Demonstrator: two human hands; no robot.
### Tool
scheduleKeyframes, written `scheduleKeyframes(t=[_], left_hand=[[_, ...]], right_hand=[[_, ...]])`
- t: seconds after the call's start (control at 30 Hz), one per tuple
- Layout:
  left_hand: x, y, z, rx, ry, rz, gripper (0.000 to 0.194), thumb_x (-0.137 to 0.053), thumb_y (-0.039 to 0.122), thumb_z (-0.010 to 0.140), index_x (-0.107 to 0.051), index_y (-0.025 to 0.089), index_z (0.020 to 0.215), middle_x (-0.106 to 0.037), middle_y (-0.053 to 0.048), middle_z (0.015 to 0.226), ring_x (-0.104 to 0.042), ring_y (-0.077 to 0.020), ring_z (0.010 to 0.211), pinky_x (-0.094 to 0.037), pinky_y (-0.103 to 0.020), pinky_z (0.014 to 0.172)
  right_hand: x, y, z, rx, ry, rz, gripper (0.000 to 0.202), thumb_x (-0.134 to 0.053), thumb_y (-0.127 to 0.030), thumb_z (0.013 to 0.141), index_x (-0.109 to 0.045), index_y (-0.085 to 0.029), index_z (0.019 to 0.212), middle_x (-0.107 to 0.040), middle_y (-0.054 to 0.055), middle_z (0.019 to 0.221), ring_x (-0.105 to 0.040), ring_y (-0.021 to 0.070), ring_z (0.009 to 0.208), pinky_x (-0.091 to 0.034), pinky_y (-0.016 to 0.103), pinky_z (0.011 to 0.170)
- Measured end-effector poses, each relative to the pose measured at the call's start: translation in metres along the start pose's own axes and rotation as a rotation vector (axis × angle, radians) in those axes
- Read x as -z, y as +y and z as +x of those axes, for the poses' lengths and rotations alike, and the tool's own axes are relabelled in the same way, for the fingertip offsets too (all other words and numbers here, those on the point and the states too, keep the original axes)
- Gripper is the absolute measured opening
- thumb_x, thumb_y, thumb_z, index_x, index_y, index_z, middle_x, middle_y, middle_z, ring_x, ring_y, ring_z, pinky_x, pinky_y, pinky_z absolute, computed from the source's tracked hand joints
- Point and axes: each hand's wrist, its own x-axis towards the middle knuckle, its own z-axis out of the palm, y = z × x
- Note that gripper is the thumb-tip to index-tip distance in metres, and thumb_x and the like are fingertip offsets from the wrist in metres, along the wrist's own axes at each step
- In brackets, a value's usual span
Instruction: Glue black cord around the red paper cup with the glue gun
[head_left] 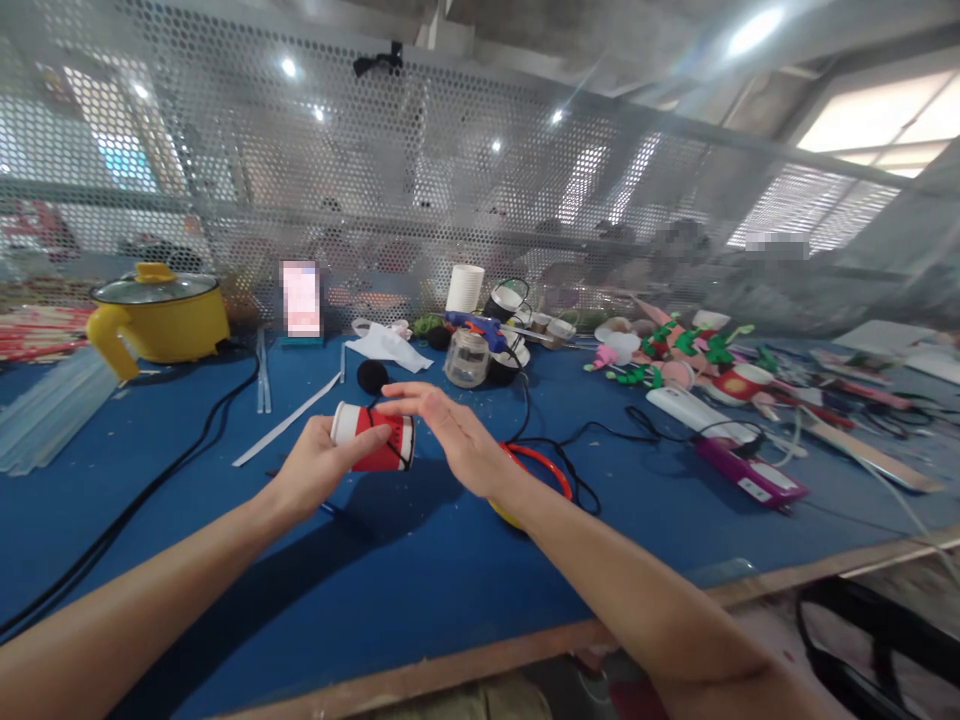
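My left hand [315,465] is closed round a red and white paper cup [362,425], which lies on its side in the air above the table, thumb along its wall. A thin black cord runs across the cup. My right hand [454,430] reaches in from the right with fingers stretched out, the fingertips at the cup's upper side near the cord. Whether they pinch the cord is too small to see. Just behind the cup sits a black ball [373,377], perhaps wound yarn.
On the blue table [450,580] stand a yellow electric pot [176,320], a glass jar [466,360] with a blue glue gun [480,328] above it, and a purple power strip [750,475]. Green and pink craft pieces [675,355] crowd the right. Black cables cross the left side.
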Motion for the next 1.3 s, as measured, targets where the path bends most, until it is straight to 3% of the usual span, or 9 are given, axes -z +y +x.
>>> scheduleKeyframes(t=[0.07,0.17,0.3,0.4,0.6,0.87,1.03,1.13,1.3], left_hand=[[0.000,0.001,0.000,0.016,0.006,-0.020,0.017,-0.067,0.031,0.062,-0.066,0.014,0.061,-0.067,-0.002,0.056,-0.057,-0.0124,0.049,-0.042,-0.021,0.050],[0.000,0.003,0.000,0.035,0.029,-0.008,0.018,-0.068,0.031,0.062,-0.065,0.014,0.060,-0.067,-0.003,0.055,-0.057,-0.0130,0.049,-0.041,-0.022,0.049],[0.002,0.004,0.000,0.039,0.042,0.003,0.020,-0.067,0.033,0.062,-0.064,0.014,0.059,-0.066,-0.003,0.055,-0.056,-0.0134,0.048,-0.040,-0.022,0.047],[0.003,0.002,0.002,0.031,0.045,0.048,0.022,-0.066,0.035,0.062,-0.063,0.013,0.058,-0.063,-0.002,0.051,-0.053,-0.0125,0.044,-0.036,-0.021,0.042],[0.005,-0.003,0.004,0.018,0.034,0.081,0.025,-0.064,0.037,0.063,-0.062,0.013,0.058,-0.063,-0.003,0.053,-0.053,-0.0127,0.047,-0.036,-0.022,0.046],[0.004,-0.003,0.004,0.007,0.032,0.058,0.023,-0.065,0.035,0.062,-0.060,0.013,0.058,-0.061,-0.001,0.052,-0.052,-0.0123,0.047,-0.036,-0.023,0.047],[0.003,0.001,0.003,0.011,0.028,0.046,0.021,-0.065,0.034,0.062,-0.061,0.013,0.058,-0.063,-0.001,0.052,-0.052,-0.0121,0.046,-0.036,-0.022,0.047],[0.002,0.003,0.003,0.014,0.036,0.059,0.020,-0.065,0.033,0.061,-0.060,0.014,0.055,-0.060,0.000,0.048,-0.048,-0.0100,0.042,-0.034,-0.021,0.043],[0.004,0.005,0.005,0.015,0.093,0.116,0.022,-0.065,0.033,0.061,-0.058,0.014,0.050,-0.052,0.004,0.039,-0.036,-0.0059,0.034,-0.023,-0.019,0.036]], right_hand=[[0.012,0.006,0.007,-0.080,0.124,-0.015,0.026,-0.040,-0.036,0.084,-0.059,-0.018,0.085,-0.060,0.005,0.089,-0.056,0.0135,0.081,-0.043,0.029,0.075],[0.045,0.020,0.023,-0.195,0.386,-0.109,0.015,-0.055,-0.032,0.073,-0.052,-0.018,0.077,-0.052,-0.003,0.057,-0.045,0.0075,0.042,-0.039,0.023,0.046],[0.098,0.037,0.053,-0.251,0.618,-0.506,0.025,-0.043,-0.037,0.080,-0.052,-0.017,0.068,-0.054,0.001,0.058,-0.051,0.0121,0.053,-0.039,0.026,0.055],[0.120,0.051,0.073,-0.504,0.498,-0.664,0.034,-0.049,-0.043,0.076,-0.049,-0.016,0.055,-0.056,0.007,0.058,-0.057,0.0212,0.073,-0.040,0.031,0.066],[0.113,0.080,0.092,-0.758,0.320,-0.439,0.027,-0.062,-0.036,0.070,-0.054,-0.012,0.061,-0.052,0.003,0.043,-0.057,0.0174,0.051,-0.045,0.027,0.047],[0.099,0.092,0.087,-0.789,0.363,-0.248,0.029,-0.047,-0.029,0.084,-0.049,-0.015,0.108,-0.053,0.007,0.106,-0.055,0.0162,0.088,-0.047,0.036,0.073],[0.096,0.095,0.079,-0.638,0.490,-0.181,0.017,-0.051,-0.026,0.081,-0.054,-0.011,0.087,-0.058,0.001,0.072,-0.055,0.0092,0.058,-0.047,0.023,0.053],[0.095,0.089,0.077,-0.528,0.544,-0.096,0.011,-0.050,-0.020,0.078,-0.050,-0.014,0.069,-0.047,-0.005,0.047,-0.047,0.0057,0.039,-0.039,0.016,0.039],[0.087,0.056,0.066,-0.420,0.454,0.093,0.006,-0.049,-0.013,0.072,-0.051,-0.015,0.066,-0.056,-0.002,0.056,-0.055,0.0080,0.048,-0.047,0.019,0.047]])
